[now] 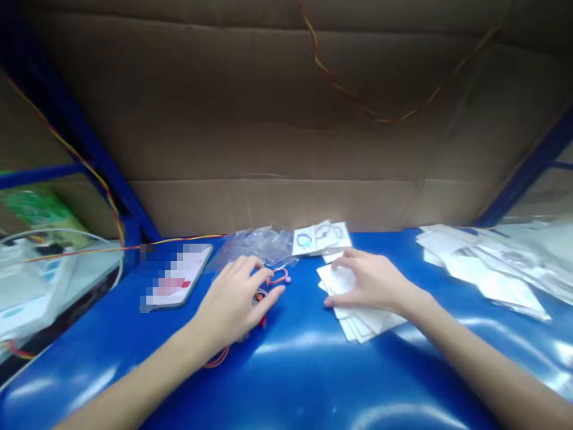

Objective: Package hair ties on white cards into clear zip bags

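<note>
My left hand (239,295) hovers over a small pile of beaded cord loops, its thumb and forefinger apart. An orange-red cord loop (218,358) shows below the wrist. Close to the forefinger's tip lies a pinkish-red loop with a purple bead (287,279); whether the finger touches it, I cannot tell. My right hand (369,280) rests on a loose stack of white cards (360,325), thumb and fingers spread over it. Behind both hands are cards with loops on them (308,240), next to clear plastic bags (264,243).
A phone-like flat object (181,278), partly blurred out, lies on the blue table (304,382) at left. Several white cards and plastic-wrapped packs (487,266) spread along the right. Cardboard (268,119) walls off the back, with a red-yellow twisted wire (340,89) hanging across it.
</note>
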Demonstrator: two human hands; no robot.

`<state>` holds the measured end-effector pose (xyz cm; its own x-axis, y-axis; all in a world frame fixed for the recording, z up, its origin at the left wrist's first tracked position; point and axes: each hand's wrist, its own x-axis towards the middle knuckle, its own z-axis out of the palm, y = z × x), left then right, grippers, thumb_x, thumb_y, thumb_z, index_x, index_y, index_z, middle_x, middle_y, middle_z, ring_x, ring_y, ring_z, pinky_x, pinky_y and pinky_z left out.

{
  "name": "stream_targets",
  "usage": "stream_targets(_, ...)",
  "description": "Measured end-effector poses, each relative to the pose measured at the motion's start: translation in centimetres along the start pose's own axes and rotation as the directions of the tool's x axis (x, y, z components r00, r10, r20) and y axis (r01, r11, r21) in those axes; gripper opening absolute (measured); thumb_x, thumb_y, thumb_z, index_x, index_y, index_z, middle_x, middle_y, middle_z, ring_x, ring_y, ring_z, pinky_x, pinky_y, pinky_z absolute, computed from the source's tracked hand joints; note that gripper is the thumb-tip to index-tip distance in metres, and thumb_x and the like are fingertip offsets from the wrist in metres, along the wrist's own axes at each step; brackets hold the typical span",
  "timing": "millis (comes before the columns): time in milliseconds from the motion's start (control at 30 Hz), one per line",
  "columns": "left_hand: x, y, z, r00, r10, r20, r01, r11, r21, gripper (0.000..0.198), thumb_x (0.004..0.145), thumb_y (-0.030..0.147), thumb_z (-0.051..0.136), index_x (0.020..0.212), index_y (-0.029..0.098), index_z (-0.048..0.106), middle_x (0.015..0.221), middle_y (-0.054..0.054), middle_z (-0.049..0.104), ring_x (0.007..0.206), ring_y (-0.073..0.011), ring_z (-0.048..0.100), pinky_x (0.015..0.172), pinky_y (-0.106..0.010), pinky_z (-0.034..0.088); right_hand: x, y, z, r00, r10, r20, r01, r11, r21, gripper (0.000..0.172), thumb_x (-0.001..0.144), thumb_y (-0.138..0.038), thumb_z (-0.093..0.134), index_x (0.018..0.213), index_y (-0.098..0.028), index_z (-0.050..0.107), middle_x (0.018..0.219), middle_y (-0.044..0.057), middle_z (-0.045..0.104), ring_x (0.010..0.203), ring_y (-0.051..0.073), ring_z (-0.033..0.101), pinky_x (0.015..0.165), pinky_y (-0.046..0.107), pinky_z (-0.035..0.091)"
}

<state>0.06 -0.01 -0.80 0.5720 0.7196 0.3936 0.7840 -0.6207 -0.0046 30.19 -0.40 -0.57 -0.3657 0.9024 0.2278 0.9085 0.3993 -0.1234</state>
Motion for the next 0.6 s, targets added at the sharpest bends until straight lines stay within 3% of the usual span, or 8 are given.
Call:
stream_targets(100,0.1,-0.5,0.3,1.000,0.018,-0.004,-0.018,0.999,0.040,0.043,0.101,0.050,0.049,0.110,0.019,0.076,0.134,-0.018,0.066,0.122,-0.0365,0.062,0.099,-0.055,0.051,0.0,0.1,0.4,1.000,-0.008,-0.009,0.008,1.000,-0.007,0.077,0.066,-0.082,0.073,0.115,-0.023,0.075,0.114,0.015,0.072,0.093,0.036,0.072,0.077,0.046,0.057)
stream_targets(200,0.1,-0.9,0.8,0.997,0.040,0.067,-0.043,0.998,0.043,0.051,0.102,0.053,0.045,0.121,0.016,0.075,0.155,-0.020,0.051,0.144,-0.0399,0.046,0.113,-0.062,0.041,0.0,-0.1,0.5,0.998,-0.028,-0.052,0.028,1.000,-0.001,0.074,0.067,-0.079,0.075,0.113,-0.022,0.076,0.114,0.017,0.072,0.091,0.037,0.071,0.075,0.048,0.057)
stream_targets(367,-0.1,-1.1,1.4,0.994,0.028,0.110,-0.029,1.000,0.011,0.062,0.103,0.054,0.043,0.140,0.008,0.061,0.148,-0.022,0.058,0.145,-0.0372,0.047,0.118,-0.063,0.034,0.1,-0.7,0.5,0.983,-0.110,-0.145,0.116,0.993,0.035,0.061,0.075,-0.070,0.076,0.111,-0.021,0.077,0.112,0.018,0.070,0.095,0.036,0.068,0.081,0.048,0.055)
stream_targets(500,0.0,-0.9,1.2,1.000,0.027,0.005,-0.027,1.000,-0.006,0.058,0.102,0.052,0.045,0.139,0.010,0.061,0.147,-0.022,0.060,0.139,-0.0359,0.054,0.118,-0.061,0.037,0.0,-1.7,0.1,0.966,-0.145,-0.214,0.174,0.977,0.124,0.044,0.089,-0.060,0.068,0.110,-0.022,0.076,0.111,0.015,0.070,0.102,0.032,0.066,0.089,0.047,0.052)
stream_targets(600,0.0,-0.6,0.5,0.987,0.070,-0.142,-0.077,0.996,-0.045,0.056,0.102,0.047,0.049,0.145,0.011,0.055,0.151,-0.022,0.056,0.139,-0.0354,0.054,0.115,-0.056,0.043,-0.2,-2.7,-0.1,0.958,-0.083,-0.275,0.188,0.905,0.381,0.036,0.099,-0.052,0.058,0.117,-0.023,0.071,0.107,0.010,0.072,0.098,0.027,0.067,0.088,0.040,0.052)
